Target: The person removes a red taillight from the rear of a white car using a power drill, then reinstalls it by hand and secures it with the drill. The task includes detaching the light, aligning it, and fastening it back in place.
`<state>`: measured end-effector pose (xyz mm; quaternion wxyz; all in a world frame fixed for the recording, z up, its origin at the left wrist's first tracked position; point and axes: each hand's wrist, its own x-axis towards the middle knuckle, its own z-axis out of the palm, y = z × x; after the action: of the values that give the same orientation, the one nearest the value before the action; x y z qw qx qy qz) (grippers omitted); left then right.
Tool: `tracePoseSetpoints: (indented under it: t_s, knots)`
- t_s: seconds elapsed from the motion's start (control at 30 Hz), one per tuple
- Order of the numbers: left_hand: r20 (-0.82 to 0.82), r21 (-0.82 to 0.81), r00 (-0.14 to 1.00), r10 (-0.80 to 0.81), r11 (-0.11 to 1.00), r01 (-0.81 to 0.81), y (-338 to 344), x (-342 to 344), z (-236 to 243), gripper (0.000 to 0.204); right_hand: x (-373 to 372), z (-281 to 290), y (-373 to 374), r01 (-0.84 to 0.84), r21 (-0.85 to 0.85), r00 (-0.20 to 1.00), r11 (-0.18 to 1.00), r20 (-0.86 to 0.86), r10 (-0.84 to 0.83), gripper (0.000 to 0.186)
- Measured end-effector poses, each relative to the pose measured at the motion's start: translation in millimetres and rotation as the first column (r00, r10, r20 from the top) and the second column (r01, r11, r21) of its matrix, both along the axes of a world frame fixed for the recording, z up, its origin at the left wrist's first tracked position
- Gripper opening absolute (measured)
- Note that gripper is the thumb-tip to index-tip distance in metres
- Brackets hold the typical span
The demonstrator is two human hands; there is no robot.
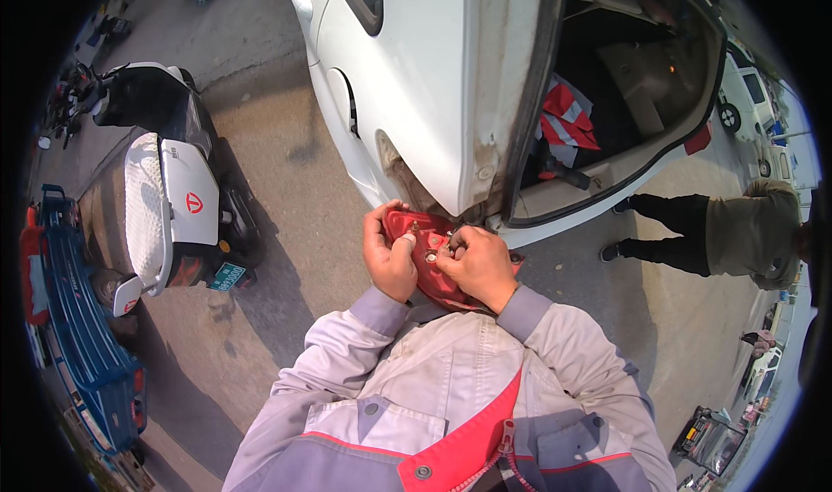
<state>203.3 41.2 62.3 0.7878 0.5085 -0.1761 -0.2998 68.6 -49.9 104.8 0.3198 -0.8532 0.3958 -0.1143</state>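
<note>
A red tail light (433,284) is held in front of my chest, just below the rear corner of a white car (425,102). My left hand (392,256) grips its left edge, the thumb laid near a small brass-coloured fitting (415,227). Over the right part of the light, my right hand (482,268) is closed in a pinch; the small thing between its fingertips is too hidden to name. Above the hands, an opening (400,173) shows in the car's rear corner. The boot stands open, with a red-and-silver cloth (568,119) and a black-and-red power tool (562,170) inside.
On the left stands a white scooter (189,199) with a quilted seat cover, and beyond it a blue vehicle (82,310). A person in dark trousers (745,232) stands to the right, behind the car. More parked vehicles (745,93) line the far right.
</note>
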Motion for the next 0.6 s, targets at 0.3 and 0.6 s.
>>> tracePoseSetpoints:
  t_s: [0.3,0.6]
  knots:
    - [-0.005,-0.011,1.0,-0.023,1.0,0.023,1,-1,5,0.05,-2,-1,-2,-0.007,0.064,1.0,0.998,0.031,0.005,0.038]
    - [0.061,0.034,0.996,-0.07,0.997,0.068,-1,0,7,0.049,9,19,-1,0.202,0.271,0.978,0.941,-0.011,-0.206,0.03]
